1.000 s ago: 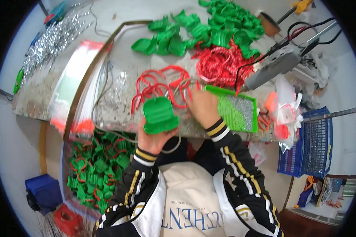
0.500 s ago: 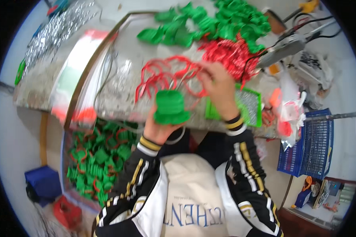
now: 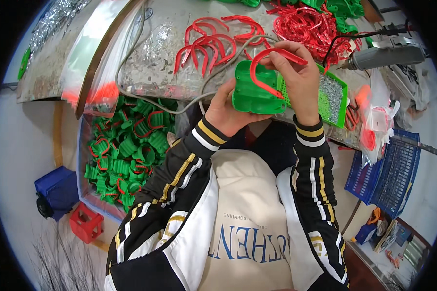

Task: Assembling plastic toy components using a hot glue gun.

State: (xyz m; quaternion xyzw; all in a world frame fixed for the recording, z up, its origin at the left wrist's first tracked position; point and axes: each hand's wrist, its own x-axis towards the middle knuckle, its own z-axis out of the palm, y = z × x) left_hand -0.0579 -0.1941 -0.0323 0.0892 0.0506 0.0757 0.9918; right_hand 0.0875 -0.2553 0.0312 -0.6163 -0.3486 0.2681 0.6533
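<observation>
My left hand (image 3: pixel 223 110) holds a green plastic curved shell (image 3: pixel 244 80) from its left and underside, with the ribbed hollow turned up. My right hand (image 3: pixel 300 72) pinches one end of a red U-shaped plastic handle (image 3: pixel 253 72) between thumb and fingers. The handle's bend lies over the shell, and its free end is near the shell's right edge. Whether that end touches the shell I cannot tell. Several loose red handles (image 3: pixel 213 43) lie on the worktable beyond my hands. Close to my right wrist is a bright green tray (image 3: pixel 344 104) of small silver screws.
A tangled heap of red handles (image 3: pixel 303 26) and green shells (image 3: pixel 347 9) sits at the back right. A grey corded power tool (image 3: pixel 388 58) lies at the right. A grey cable (image 3: pixel 155 103) loops across the table edge. Below left stands a bin (image 3: pixel 81 169) of green-and-red pieces.
My right hand has brought a red handle from the loose ones to the green shell. My left hand has moved right, and the shell now shows its hollow inside. The view has shifted.
</observation>
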